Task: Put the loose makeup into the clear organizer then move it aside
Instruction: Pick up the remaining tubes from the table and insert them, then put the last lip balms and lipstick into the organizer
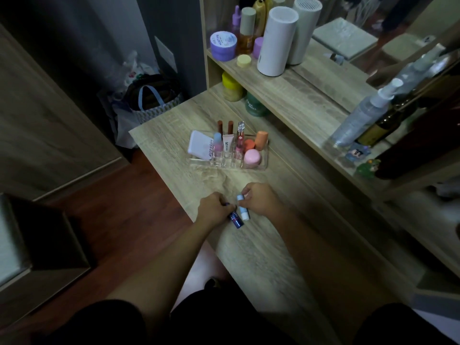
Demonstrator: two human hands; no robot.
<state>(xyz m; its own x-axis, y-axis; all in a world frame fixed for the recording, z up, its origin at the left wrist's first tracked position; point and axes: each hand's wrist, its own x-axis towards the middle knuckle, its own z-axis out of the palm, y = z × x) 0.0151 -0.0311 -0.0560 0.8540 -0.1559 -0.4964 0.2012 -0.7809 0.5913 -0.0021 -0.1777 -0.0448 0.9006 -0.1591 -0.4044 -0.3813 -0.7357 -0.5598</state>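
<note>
On the pale wood-grain vanity tabletop (261, 245), 2 small loose makeup tubes lie side by side near the front edge, between the person's hands. The dark blue cylindrical tube with red lettering (236, 219) has its long axis running from upper left to lower right, its free end pointing toward the person; the left hand (212, 209) is curled over its far end, fingers closed on it. Just beside it, nearly touching, the light blue and white lip-balm stick (242, 207) lies almost parallel, slightly more upright in the view, its pale blue end pointing away toward the organizer. The right hand (258, 199) pinches that far end between thumb and fingertips.

Well apart from both tubes, farther back on the tabletop, stands the clear acrylic compartmented organizer (256, 165). It already holds a white flat compact with pink lettering (199, 145) leaning at its left, 2 upright brown-capped lipsticks (225, 127) at the back, several upright pink and blue tubes in the middle slots, a round pink jar (252, 156) and an orange sponge (260, 140) at its right.

On the shelf (286, 88) behind stand a tall white cylinder (276, 41) and a lilac jar (223, 45).
</note>
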